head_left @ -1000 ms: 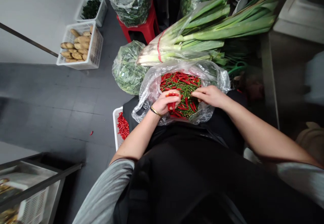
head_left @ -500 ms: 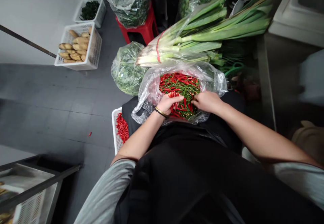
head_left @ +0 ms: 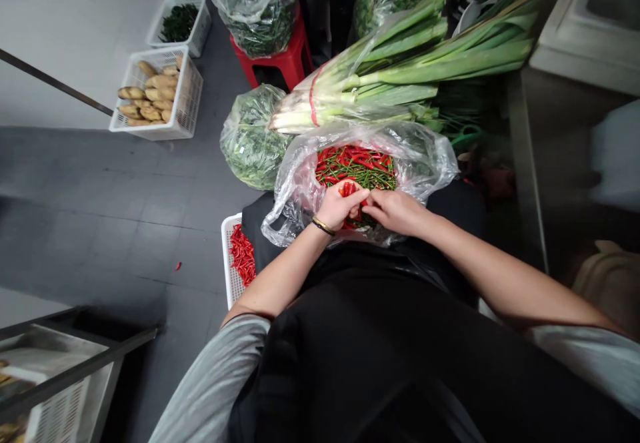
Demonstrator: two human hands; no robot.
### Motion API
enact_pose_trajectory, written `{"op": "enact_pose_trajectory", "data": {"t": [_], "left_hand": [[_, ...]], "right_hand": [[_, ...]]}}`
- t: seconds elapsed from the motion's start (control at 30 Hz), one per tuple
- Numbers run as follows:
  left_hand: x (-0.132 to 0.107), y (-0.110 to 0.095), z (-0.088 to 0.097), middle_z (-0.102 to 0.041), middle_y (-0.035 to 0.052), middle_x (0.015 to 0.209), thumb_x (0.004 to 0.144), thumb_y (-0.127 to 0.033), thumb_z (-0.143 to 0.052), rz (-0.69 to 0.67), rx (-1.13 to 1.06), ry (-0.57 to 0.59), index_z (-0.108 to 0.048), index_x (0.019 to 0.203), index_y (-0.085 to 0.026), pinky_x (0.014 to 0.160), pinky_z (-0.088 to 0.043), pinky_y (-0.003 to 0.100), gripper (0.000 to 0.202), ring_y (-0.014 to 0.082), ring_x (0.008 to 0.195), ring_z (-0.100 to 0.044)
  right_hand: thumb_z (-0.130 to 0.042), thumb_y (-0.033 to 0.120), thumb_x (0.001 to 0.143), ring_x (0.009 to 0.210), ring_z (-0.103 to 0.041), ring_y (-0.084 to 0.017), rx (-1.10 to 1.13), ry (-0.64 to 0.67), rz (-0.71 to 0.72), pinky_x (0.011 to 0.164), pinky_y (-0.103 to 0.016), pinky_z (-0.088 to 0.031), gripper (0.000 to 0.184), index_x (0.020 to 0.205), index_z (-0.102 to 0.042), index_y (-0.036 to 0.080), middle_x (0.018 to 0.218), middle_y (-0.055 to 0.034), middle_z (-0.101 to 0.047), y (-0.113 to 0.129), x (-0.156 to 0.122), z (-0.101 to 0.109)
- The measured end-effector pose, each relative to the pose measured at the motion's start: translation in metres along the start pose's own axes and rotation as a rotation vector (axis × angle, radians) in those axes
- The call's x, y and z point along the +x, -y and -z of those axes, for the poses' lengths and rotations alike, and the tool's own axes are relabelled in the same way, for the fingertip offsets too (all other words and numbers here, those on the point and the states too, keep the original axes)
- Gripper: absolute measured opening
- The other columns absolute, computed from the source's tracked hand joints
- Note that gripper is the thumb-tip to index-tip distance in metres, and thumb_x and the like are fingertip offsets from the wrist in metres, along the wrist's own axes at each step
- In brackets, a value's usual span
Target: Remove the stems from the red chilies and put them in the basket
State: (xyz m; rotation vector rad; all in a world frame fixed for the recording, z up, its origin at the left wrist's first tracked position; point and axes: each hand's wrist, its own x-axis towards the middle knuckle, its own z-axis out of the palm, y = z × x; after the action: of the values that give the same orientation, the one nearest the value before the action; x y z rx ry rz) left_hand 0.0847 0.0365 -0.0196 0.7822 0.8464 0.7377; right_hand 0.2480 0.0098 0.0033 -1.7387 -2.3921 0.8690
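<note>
A clear plastic bag (head_left: 300, 183) full of red chillies (head_left: 357, 163) with green stems rests on my lap. My left hand (head_left: 337, 206), with a bracelet on its wrist, is closed round a small bunch of red chillies inside the bag. My right hand (head_left: 395, 211) is right beside it, fingers pinched at the same bunch; what it grips is too small to make out. A white basket (head_left: 231, 256) holding stemless red chillies (head_left: 243, 256) sits on the floor by my left knee.
A bundle of leeks (head_left: 400, 69) lies beyond the bag, with bags of greens (head_left: 250, 139) around it and one on a red stool (head_left: 285, 59). White baskets of ginger (head_left: 150, 93) and dark greens (head_left: 179, 21) stand at the left. A metal rack (head_left: 75, 356) is at lower left.
My right hand moved left and met the left hand at the near side of the bag. The left hand stayed closed on its chillies.
</note>
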Motion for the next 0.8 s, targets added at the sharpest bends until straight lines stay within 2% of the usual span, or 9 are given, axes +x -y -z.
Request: {"op": "enact_pose_trajectory", "data": {"t": [0.1, 0.2, 0.33, 0.43, 0.5, 0.57, 0.67, 0.73, 0.8], "left_hand": [[-0.002, -0.004, -0.003, -0.043, -0.0103, 0.044, 0.06, -0.046, -0.082, -0.089, -0.018, -0.044, -0.05, 0.074, -0.017, 0.041, -0.027, 0.019, 0.046, 0.0029, 0.037, -0.035], [-0.007, -0.009, -0.001, -0.042, -0.0106, 0.045, 0.06, -0.046, -0.082, -0.062, -0.103, -0.017, -0.048, 0.075, -0.018, 0.04, -0.025, 0.019, 0.047, 0.0028, 0.037, -0.034], [-0.012, -0.011, -0.005, -0.04, -0.0105, 0.047, 0.059, -0.047, -0.083, 0.03, -0.224, 0.064, -0.046, 0.076, -0.019, 0.038, -0.021, 0.019, 0.049, 0.0029, 0.036, -0.032], [-0.015, -0.008, -0.011, -0.04, -0.0105, 0.045, 0.059, -0.049, -0.082, 0.013, -0.214, 0.096, -0.046, 0.074, -0.019, 0.037, -0.022, 0.019, 0.05, 0.0034, 0.034, -0.031], [-0.018, -0.008, -0.013, -0.041, -0.0099, 0.043, 0.061, -0.051, -0.081, -0.038, -0.15, 0.079, -0.047, 0.073, -0.018, 0.037, -0.024, 0.02, 0.048, 0.0038, 0.034, -0.033], [-0.02, -0.014, -0.011, -0.044, -0.0092, 0.043, 0.062, -0.049, -0.081, -0.109, -0.078, 0.027, -0.049, 0.073, -0.018, 0.039, -0.028, 0.02, 0.045, 0.0044, 0.035, -0.037], [-0.021, -0.03, 0.002, -0.046, -0.0086, 0.046, 0.067, -0.045, -0.079, -0.177, -0.105, -0.099, -0.049, 0.075, -0.019, 0.042, -0.033, 0.02, 0.041, 0.005, 0.038, -0.042], [-0.017, -0.04, 0.014, -0.052, -0.0063, 0.053, 0.073, -0.044, -0.074, -0.131, -0.199, -0.162, -0.045, 0.073, -0.019, 0.043, -0.034, 0.019, 0.038, 0.0056, 0.043, -0.047], [-0.013, -0.044, 0.024, -0.06, -0.0025, 0.065, 0.076, -0.041, -0.07, -0.035, -0.272, -0.169, -0.043, 0.072, -0.018, 0.044, -0.036, 0.018, 0.036, 0.0068, 0.051, -0.055]], "right_hand": [[-0.043, 0.043, 0.093, 0.057, -0.054, -0.014, 0.353, 0.039, 0.086, 0.058, -0.025, -0.038, 0.035, 0.075, -0.062, 0.018, 0.062, -0.0014, -0.061, 0.0, -0.002, -0.001], [-0.043, 0.047, 0.093, 0.051, -0.048, -0.011, 0.598, 0.007, 0.217, 0.055, -0.023, -0.037, 0.04, 0.071, -0.061, 0.019, 0.054, 0.0025, -0.053, 0.002, -0.009, 0.002], [-0.048, 0.048, 0.091, 0.05, -0.044, -0.01, 0.684, -0.105, 0.27, 0.053, -0.023, -0.035, 0.039, 0.068, -0.06, 0.019, 0.053, 0.0027, -0.05, 0.01, -0.021, 0.01], [-0.046, 0.047, 0.091, 0.049, -0.041, -0.009, 0.725, 0.033, 0.284, 0.051, -0.023, -0.034, 0.042, 0.062, -0.056, 0.019, 0.051, 0.0028, -0.048, 0.018, -0.022, 0.007], [-0.045, 0.043, 0.09, 0.049, -0.042, -0.01, 0.657, 0.194, 0.296, 0.052, -0.023, -0.035, 0.042, 0.057, -0.052, 0.019, 0.051, 0.0024, -0.049, 0.022, -0.017, 0.001], [-0.044, 0.038, 0.088, 0.052, -0.045, -0.011, 0.433, 0.276, 0.232, 0.054, -0.024, -0.035, 0.039, 0.054, -0.051, 0.019, 0.053, 0.0007, -0.053, 0.021, -0.011, -0.002], [-0.042, 0.039, 0.09, 0.061, -0.054, -0.014, 0.004, 0.153, -0.023, 0.057, -0.025, -0.036, 0.036, 0.069, -0.064, 0.019, 0.066, -0.004, -0.064, 0.008, -0.003, 0.003], [-0.044, 0.049, 0.09, 0.071, -0.061, -0.019, -0.19, 0.085, -0.158, 0.06, -0.027, -0.039, 0.039, 0.087, -0.069, 0.02, 0.08, -0.0077, -0.07, -0.001, 0.002, 0.004], [-0.045, 0.055, 0.089, 0.08, -0.065, -0.024, -0.282, 0.104, -0.224, 0.062, -0.03, -0.042, 0.044, 0.094, -0.07, 0.019, 0.09, -0.0118, -0.072, -0.005, 0.009, -0.003]]}}
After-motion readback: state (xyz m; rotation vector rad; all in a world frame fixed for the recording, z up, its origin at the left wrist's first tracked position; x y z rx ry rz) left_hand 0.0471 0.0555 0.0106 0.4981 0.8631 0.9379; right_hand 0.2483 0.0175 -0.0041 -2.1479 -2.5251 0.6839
